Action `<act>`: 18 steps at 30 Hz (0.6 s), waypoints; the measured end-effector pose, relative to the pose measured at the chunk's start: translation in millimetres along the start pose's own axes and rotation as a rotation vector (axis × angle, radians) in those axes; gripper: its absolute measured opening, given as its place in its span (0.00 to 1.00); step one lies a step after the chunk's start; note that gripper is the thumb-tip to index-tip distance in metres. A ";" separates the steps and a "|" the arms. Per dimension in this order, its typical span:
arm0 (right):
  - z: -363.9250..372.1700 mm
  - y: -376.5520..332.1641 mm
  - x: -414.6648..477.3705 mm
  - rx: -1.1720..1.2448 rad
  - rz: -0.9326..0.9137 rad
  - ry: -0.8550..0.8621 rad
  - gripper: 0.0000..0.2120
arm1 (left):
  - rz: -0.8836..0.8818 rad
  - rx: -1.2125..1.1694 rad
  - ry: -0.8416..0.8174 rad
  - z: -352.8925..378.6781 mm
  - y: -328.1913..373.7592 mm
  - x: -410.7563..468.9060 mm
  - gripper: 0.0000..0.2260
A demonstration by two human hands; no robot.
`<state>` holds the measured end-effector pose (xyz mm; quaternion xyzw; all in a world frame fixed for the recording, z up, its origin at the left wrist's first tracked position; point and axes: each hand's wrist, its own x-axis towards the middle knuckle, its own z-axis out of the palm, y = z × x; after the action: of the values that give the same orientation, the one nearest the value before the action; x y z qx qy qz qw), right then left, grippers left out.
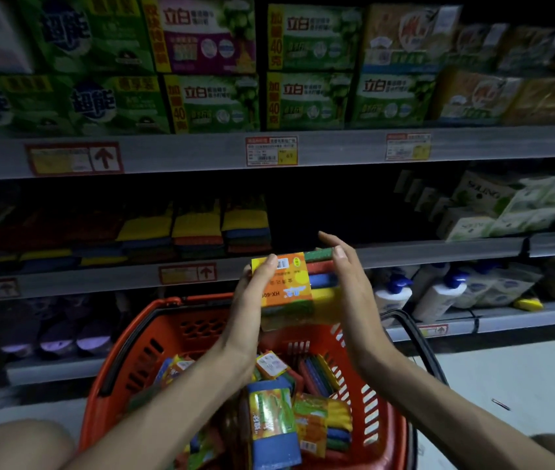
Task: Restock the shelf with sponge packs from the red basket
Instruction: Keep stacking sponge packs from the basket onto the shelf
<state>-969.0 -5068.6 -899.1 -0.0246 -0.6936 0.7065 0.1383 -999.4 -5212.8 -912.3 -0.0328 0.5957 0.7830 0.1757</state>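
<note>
- Both hands are up over the red basket (pixel 123 351) with 1 sponge pack (pixel 286 286) between them, level with the front edge of the middle shelf (pixel 405 252).
- I see my left hand (pixel 255 293) gripping the pack's left end, fingers curled over its top edge and across the orange label.
- My right hand (pixel 350 286) lies flat along the pack's right end with its fingers straight and the thumb at the top corner. It braces rather than clasps.
- As far as I can tell, the pack's long axis runs across from palm to palm, tipped a little. Its label faces me upside down, and the coloured sponge layers show at the right end.
- What the next move turns on, as I judge it: the dark gap (pixel 320 212) on the middle shelf lies straight ahead of the pack and slightly above it. It sits between the row of stacked sponge packs (pixel 198 228) on the left and the white tissue packs (pixel 506 208) on the right.
- Neither hand looks clearly nearer to the gap. I would push forward with both, then slide the pack left against the nearest stack.
- Many more packs (pixel 269 422) lie loose in the basket below my wrists, so the restocking looks far from done.
</note>
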 end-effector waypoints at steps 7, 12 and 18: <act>1.1 -1.7 5.2 -0.023 0.000 -0.066 0.23 | 0.076 0.030 -0.050 -0.6 -1.0 6.0 0.27; -6.1 -2.3 5.7 -0.023 0.012 -0.121 0.23 | 0.081 0.083 -0.121 -0.7 -1.2 7.6 0.25; -33.1 -26.1 18.0 0.091 0.087 -0.264 0.26 | 0.084 0.088 -0.114 -8.5 17.0 15.2 0.24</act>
<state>-974.5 -5032.3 -871.7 0.0448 -0.6713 0.7397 0.0159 -1020.2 -5221.1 -903.0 0.0447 0.6196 0.7632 0.1777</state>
